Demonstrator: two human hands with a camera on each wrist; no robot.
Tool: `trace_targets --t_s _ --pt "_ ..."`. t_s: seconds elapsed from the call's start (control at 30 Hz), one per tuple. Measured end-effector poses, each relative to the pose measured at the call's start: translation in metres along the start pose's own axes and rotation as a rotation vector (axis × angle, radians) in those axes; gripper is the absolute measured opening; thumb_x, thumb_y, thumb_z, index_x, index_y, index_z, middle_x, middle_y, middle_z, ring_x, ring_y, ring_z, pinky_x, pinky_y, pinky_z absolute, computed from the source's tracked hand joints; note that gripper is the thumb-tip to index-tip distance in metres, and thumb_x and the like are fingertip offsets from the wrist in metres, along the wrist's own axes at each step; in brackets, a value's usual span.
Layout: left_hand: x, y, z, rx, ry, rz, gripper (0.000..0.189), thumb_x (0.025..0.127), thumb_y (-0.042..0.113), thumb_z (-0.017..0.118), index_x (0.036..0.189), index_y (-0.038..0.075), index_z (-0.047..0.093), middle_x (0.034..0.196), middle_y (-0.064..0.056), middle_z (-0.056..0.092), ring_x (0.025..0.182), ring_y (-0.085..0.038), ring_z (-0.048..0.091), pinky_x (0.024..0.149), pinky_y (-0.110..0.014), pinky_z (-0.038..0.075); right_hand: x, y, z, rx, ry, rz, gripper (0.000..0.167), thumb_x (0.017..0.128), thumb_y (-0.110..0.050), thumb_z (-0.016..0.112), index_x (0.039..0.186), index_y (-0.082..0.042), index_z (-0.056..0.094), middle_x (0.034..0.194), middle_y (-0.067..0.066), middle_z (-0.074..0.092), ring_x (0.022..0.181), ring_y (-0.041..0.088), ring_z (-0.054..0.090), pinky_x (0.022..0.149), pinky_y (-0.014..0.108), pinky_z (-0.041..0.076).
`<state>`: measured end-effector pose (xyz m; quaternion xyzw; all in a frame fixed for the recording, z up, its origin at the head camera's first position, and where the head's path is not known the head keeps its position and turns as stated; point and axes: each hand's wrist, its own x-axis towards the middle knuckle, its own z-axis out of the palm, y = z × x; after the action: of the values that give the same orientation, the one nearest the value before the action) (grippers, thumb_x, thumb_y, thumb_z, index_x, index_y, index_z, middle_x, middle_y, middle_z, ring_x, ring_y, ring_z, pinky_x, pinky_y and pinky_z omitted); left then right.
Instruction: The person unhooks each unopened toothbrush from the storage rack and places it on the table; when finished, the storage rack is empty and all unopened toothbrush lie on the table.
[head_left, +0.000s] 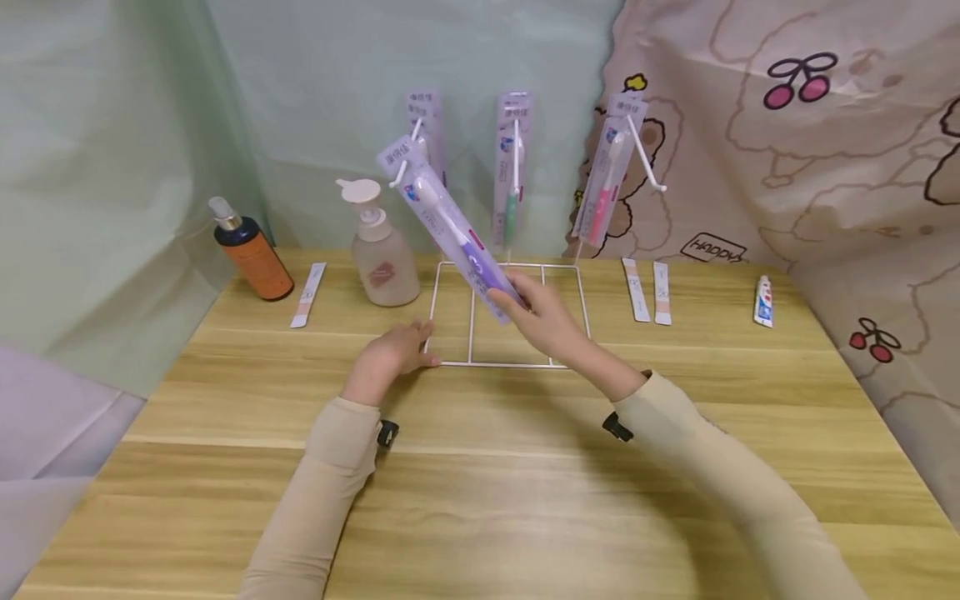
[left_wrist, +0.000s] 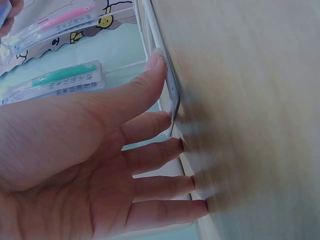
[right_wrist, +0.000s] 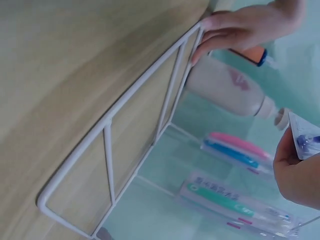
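Observation:
My right hand (head_left: 551,317) grips the lower end of a packaged purple toothbrush (head_left: 457,229), tilted up to the left. The pack's top end is at the tip of the left hook (head_left: 401,171) of a white wire display rack (head_left: 510,365). At the rack's front left corner, my left hand (head_left: 393,350) presses its thumb on the wire. Its fingers (left_wrist: 155,152) are fairly straight, with tips at the tabletop. Farther back on the left hook hangs another pack (head_left: 423,108). A green toothbrush pack (head_left: 510,208) hangs in the middle and a pink one (head_left: 600,204) on the right.
Left of the rack stand a pump bottle (head_left: 386,262) and an orange spray bottle (head_left: 258,262), with a slim paper stick (head_left: 307,296) between them. Two similar sticks (head_left: 635,289) and a toothpaste tube (head_left: 762,302) lie to the right. Curtains (head_left: 315,100) hang behind the table.

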<state>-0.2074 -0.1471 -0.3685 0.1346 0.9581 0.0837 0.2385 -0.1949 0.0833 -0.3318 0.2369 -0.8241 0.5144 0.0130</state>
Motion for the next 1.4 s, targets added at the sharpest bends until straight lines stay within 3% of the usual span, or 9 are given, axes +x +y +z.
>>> trace_targets --t_s 0.27,0.7,1.07,1.23,1.4 --pt "-0.001 0.000 0.001 -0.008 0.009 -0.001 0.072 0.093 0.033 0.054 0.147 0.001 0.019 0.150 -0.026 0.015 0.136 -0.047 0.019 0.111 -0.055 0.022 -0.026 -0.016 0.004 0.090 -0.072 0.051 0.037 0.098 -0.023 0.050 0.127 -0.001 0.053 0.120 0.018 0.062 0.104 0.027 0.063 0.085 0.037 0.055" --pt "0.000 -0.003 0.002 0.005 0.018 -0.009 0.072 0.093 0.035 0.054 0.147 0.002 0.019 0.150 -0.026 0.017 0.134 -0.047 0.022 0.110 -0.055 0.024 -0.058 -0.055 0.011 0.247 -0.137 0.053 0.034 0.097 -0.020 0.051 0.124 0.000 0.053 0.118 0.019 0.062 0.099 0.026 0.064 0.077 0.034 0.057" --pt "0.001 -0.002 0.003 0.021 0.020 0.014 0.072 0.093 0.035 0.054 0.147 0.001 0.019 0.150 -0.027 0.017 0.134 -0.047 0.021 0.110 -0.055 0.024 -0.077 -0.067 0.004 0.319 -0.151 0.089 0.032 0.095 -0.016 0.054 0.122 0.000 0.051 0.118 0.018 0.062 0.101 0.026 0.063 0.079 0.036 0.056" --pt "0.002 -0.002 0.003 -0.003 0.015 0.006 0.072 0.093 0.034 0.054 0.147 0.001 0.019 0.150 -0.027 0.017 0.135 -0.047 0.021 0.110 -0.055 0.024 -0.099 -0.064 0.000 0.404 -0.208 0.165 0.031 0.092 -0.006 0.057 0.119 0.004 0.045 0.117 0.022 0.061 0.099 0.027 0.063 0.080 0.035 0.057" --pt "0.002 -0.002 0.002 -0.021 0.015 -0.006 0.073 0.093 0.034 0.055 0.147 0.002 0.019 0.150 -0.026 0.017 0.135 -0.047 0.021 0.109 -0.056 0.025 -0.122 -0.048 0.007 0.365 -0.272 0.251 0.029 0.089 -0.007 0.061 0.112 0.004 0.048 0.108 0.021 0.064 0.087 0.023 0.066 0.075 0.031 0.057"
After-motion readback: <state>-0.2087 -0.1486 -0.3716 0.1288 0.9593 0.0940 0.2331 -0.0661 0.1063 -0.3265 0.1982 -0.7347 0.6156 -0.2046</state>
